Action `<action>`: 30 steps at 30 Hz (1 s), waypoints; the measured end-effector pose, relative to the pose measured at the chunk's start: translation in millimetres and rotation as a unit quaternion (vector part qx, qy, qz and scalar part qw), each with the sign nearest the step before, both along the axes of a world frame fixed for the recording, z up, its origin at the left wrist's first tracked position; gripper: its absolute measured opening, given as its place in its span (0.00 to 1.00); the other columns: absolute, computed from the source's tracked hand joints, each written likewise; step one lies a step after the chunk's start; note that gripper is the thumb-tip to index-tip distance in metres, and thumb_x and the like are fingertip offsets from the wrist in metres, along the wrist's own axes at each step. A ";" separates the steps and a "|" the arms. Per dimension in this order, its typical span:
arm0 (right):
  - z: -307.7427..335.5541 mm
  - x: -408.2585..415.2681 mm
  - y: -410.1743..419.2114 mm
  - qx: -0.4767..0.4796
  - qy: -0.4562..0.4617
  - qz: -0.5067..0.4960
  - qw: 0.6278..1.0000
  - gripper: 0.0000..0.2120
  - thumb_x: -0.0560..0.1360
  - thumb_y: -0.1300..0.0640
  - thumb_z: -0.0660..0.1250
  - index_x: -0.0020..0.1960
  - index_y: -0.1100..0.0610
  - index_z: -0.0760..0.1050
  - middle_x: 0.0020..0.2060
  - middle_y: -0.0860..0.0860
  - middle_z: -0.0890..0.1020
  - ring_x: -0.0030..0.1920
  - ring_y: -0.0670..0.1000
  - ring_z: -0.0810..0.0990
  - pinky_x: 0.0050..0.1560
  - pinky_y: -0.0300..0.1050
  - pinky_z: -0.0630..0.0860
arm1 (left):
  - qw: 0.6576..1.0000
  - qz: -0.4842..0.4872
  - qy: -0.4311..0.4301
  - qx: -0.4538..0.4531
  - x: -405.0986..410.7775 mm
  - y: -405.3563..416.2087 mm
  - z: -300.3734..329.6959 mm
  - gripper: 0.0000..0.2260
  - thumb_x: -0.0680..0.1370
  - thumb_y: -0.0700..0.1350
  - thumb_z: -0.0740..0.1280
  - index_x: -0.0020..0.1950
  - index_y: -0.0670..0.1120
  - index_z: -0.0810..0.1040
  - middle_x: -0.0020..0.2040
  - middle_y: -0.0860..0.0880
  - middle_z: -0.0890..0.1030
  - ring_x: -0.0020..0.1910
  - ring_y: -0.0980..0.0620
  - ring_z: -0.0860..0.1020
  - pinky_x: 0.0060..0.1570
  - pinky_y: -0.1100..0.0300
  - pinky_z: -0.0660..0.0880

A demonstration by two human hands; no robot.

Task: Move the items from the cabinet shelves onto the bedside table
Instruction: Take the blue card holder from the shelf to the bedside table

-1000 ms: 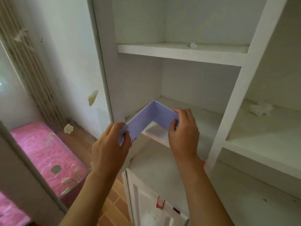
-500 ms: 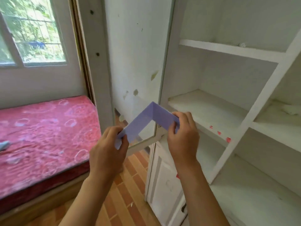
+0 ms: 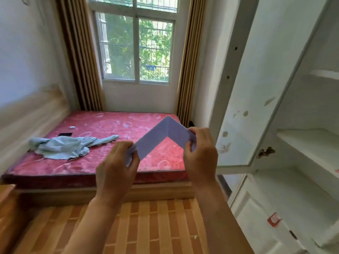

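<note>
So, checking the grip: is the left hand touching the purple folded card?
Touching: the head view shows the left hand pinching the purple folded card at its lower end.

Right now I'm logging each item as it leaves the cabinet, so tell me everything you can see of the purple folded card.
The purple folded card is a pale lilac strip, thin and stiff like card or plastic sheet, creased once into an inverted V with its peak uppermost. It is plain, with no print showing. It is held in the air in front of the red mattress, touching nothing else: the left hand pinches its lower left end, the right hand its right end.
</note>
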State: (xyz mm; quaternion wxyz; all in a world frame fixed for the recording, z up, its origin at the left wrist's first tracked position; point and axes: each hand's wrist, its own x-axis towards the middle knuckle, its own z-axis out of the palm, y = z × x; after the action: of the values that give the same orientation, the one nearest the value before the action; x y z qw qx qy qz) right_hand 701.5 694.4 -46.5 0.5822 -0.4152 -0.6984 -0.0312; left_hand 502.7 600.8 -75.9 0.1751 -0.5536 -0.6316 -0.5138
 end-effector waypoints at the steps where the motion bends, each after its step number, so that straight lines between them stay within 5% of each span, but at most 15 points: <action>1: -0.3 -16.9 -6.7 0.002 0.002 0.020 1.000 0.16 0.73 0.71 0.69 0.58 0.57 0.79 0.51 0.52 0.81 0.52 0.56 0.82 0.49 0.47 0.79 | 1.000 0.019 -0.004 0.001 -12.6 -13.5 -1.0 0.10 0.76 0.38 0.75 0.56 0.44 0.80 0.50 0.47 0.83 0.41 0.41 0.82 0.34 0.55 0.71; 6: -0.3 -92.3 -38.5 0.005 -0.012 0.099 0.995 0.16 0.71 0.73 0.70 0.56 0.61 0.80 0.49 0.55 0.81 0.50 0.56 0.80 0.47 0.34 0.66 | 0.992 0.118 -0.042 0.006 -65.5 -71.4 -3.8 0.13 0.74 0.37 0.77 0.56 0.43 0.80 0.48 0.45 0.83 0.41 0.39 0.82 0.37 0.55 0.70; 10: -1.1 -141.5 -50.7 0.002 -0.035 0.158 0.987 0.15 0.73 0.72 0.70 0.58 0.61 0.79 0.50 0.54 0.81 0.50 0.57 0.81 0.45 0.38 0.70 | 0.989 0.136 -0.053 0.000 -103.9 -103.9 -12.3 0.12 0.77 0.40 0.76 0.58 0.44 0.79 0.50 0.46 0.83 0.44 0.41 0.83 0.39 0.47 0.81; 14: -2.1 -187.1 -55.4 0.008 -0.053 0.198 0.979 0.14 0.74 0.71 0.69 0.58 0.61 0.79 0.50 0.54 0.80 0.49 0.56 0.81 0.44 0.35 0.69 | 0.984 0.168 -0.051 -0.009 -139.7 -122.2 -20.5 0.12 0.78 0.42 0.75 0.59 0.47 0.77 0.50 0.46 0.82 0.45 0.43 0.82 0.37 0.46 0.82; 17: -5.3 -222.0 -54.8 0.007 -0.058 0.223 0.973 0.15 0.74 0.71 0.70 0.58 0.60 0.79 0.51 0.54 0.80 0.49 0.56 0.82 0.41 0.43 0.76 | 0.980 0.191 -0.052 -0.014 -159.9 -134.0 -22.4 0.10 0.80 0.43 0.73 0.58 0.47 0.76 0.49 0.49 0.80 0.44 0.49 0.80 0.36 0.52 0.81; 20: -11.6 -260.6 -50.8 0.002 -0.060 0.253 0.966 0.15 0.74 0.71 0.70 0.58 0.60 0.79 0.51 0.53 0.80 0.48 0.56 0.81 0.39 0.42 0.73 | 0.972 0.228 -0.060 -0.023 -181.7 -141.5 -20.2 0.07 0.80 0.42 0.72 0.57 0.46 0.77 0.47 0.51 0.78 0.42 0.52 0.77 0.37 0.69 0.70; 25: -24.9 -335.0 -40.8 -0.021 -0.069 0.298 0.952 0.15 0.73 0.71 0.70 0.58 0.61 0.79 0.51 0.54 0.81 0.48 0.57 0.82 0.40 0.42 0.71 | 0.957 0.281 -0.053 -0.050 -241.2 -143.8 -27.5 0.05 0.82 0.45 0.69 0.55 0.46 0.77 0.45 0.49 0.78 0.39 0.49 0.77 0.34 0.59 0.73; 30: -38.7 -415.3 -19.2 -0.046 -0.078 0.339 0.936 0.16 0.73 0.70 0.70 0.58 0.59 0.78 0.52 0.52 0.81 0.48 0.56 0.82 0.38 0.43 0.71 | 0.938 0.335 -0.063 -0.057 -295.8 -133.0 -28.8 0.14 0.81 0.55 0.60 0.55 0.47 0.79 0.45 0.54 0.77 0.42 0.59 0.70 0.35 0.76 0.62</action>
State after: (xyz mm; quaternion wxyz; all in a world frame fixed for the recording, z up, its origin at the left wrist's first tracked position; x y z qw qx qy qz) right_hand 286.2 675.2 -85.2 0.4822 -0.1757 -0.8417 0.1677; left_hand 207.0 467.8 -104.7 0.2655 -0.2853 -0.8184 -0.4223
